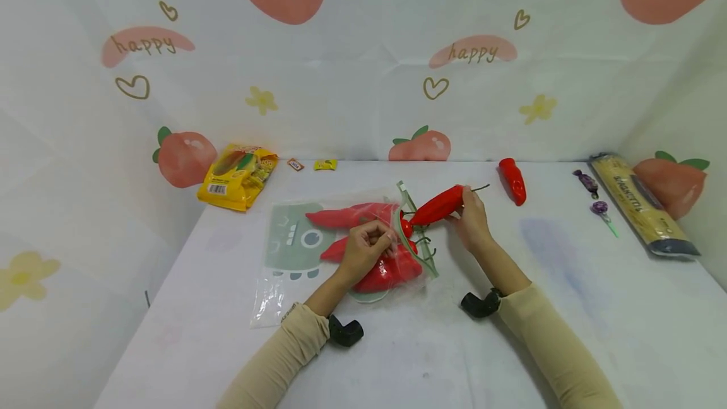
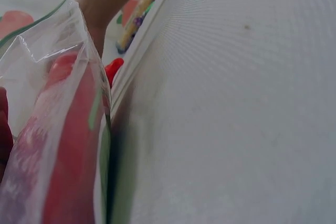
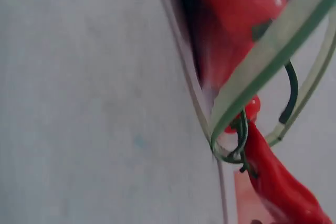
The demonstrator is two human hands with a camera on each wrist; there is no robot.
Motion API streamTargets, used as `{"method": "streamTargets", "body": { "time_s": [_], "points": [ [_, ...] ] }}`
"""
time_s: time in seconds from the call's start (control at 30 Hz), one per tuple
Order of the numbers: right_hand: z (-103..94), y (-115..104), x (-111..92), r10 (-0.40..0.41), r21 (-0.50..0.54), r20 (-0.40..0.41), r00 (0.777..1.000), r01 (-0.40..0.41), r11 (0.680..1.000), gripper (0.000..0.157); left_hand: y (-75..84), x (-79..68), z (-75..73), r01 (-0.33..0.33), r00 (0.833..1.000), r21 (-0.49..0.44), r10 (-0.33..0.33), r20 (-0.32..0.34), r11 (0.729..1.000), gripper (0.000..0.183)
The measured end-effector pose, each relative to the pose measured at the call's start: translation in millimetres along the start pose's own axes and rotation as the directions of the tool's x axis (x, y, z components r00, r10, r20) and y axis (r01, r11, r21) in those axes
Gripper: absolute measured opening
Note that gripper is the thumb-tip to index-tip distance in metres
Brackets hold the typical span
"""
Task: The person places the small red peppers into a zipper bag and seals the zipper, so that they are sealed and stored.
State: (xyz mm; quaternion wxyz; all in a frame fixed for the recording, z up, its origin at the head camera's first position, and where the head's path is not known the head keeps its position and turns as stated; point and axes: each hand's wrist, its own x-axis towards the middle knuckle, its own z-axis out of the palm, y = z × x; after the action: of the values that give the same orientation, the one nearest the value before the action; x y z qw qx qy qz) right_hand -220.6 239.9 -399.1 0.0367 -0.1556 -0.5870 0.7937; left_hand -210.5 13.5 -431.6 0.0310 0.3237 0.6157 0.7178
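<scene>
My right hand [image 1: 472, 219] holds a long red chili pepper [image 1: 437, 206] near its stem end, with the tip pointing left at the mouth of a clear zip bag [image 1: 278, 298]. In the right wrist view the pepper [image 3: 283, 184] slants up to the green zip strip [image 3: 262, 72]. My left hand [image 1: 363, 251] pinches the bag's upper film near that opening. Several red peppers [image 1: 389, 273] lie inside, their green stems poking out at the mouth. A green cartoon face with one eye is printed on the bag. In the left wrist view the bag's film [image 2: 31, 59] covers red peppers.
Another red pepper [image 1: 513, 182] lies at the back right. Beyond it are a purple-wrapped candy [image 1: 586, 183], a purple lollipop [image 1: 600, 208] and a spaghetti pack [image 1: 642, 204]. A yellow snack bag [image 1: 238, 177] and two small wrapped candies [image 1: 325, 165] sit at the back left.
</scene>
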Motion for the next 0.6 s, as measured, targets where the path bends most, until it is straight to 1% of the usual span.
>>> {"method": "streamTargets", "body": {
  "time_s": [0.07, 0.2, 0.3, 0.4, 0.47, 0.53, 0.6],
  "points": [
    [-6.1, 0, 3, 0.005, 0.008, -0.021, 1.0, -0.005, 1.0, 0.049, -0.7, 0.1, -0.4, -0.002, 1.0, -0.004, 0.002, 0.0, 1.0, 0.014],
    [-16.5, 1, 8, 0.019, 0.05, -0.083, 0.996, -0.014, 0.999, 0.046, -0.2, -0.1, -0.6, 0.0, 1.0, -0.004, 0.0, 0.002, 1.0, 0.014],
    [-20.9, 3, 10, 0.011, 0.106, -0.091, 0.996, -0.001, 0.994, 0.039, -0.5, -0.5, -0.6, 0.0, 1.0, 0.007, 0.0, 0.009, 1.0, 0.013],
    [-22.4, 4, 12, -0.011, 0.118, -0.061, 0.998, 0.018, 0.993, 0.022, -1.4, -0.5, -0.4, -0.006, 1.0, 0.011, 0.005, 0.015, 1.0, 0.013],
    [-22.2, 5, 12, -0.027, 0.084, -0.035, 0.999, 0.03, 0.996, 0.014, -1.9, -0.3, -0.5, -0.009, 1.0, 0.011, 0.008, 0.019, 1.0, 0.013],
    [-21.9, 5, 11, -0.046, 0.032, -0.002, 0.999, 0.046, 0.998, 0.009, -1.2, 0.1, -0.7, -0.009, 1.0, 0.006, 0.009, 0.019, 1.0, 0.013],
    [-22.0, 7, 11, -0.068, -0.009, 0.035, 0.997, 0.068, 0.998, 0.009, -1.3, 0.6, -1.0, -0.015, 1.0, 0.003, 0.015, 0.021, 1.0, 0.014]
  ]
}}
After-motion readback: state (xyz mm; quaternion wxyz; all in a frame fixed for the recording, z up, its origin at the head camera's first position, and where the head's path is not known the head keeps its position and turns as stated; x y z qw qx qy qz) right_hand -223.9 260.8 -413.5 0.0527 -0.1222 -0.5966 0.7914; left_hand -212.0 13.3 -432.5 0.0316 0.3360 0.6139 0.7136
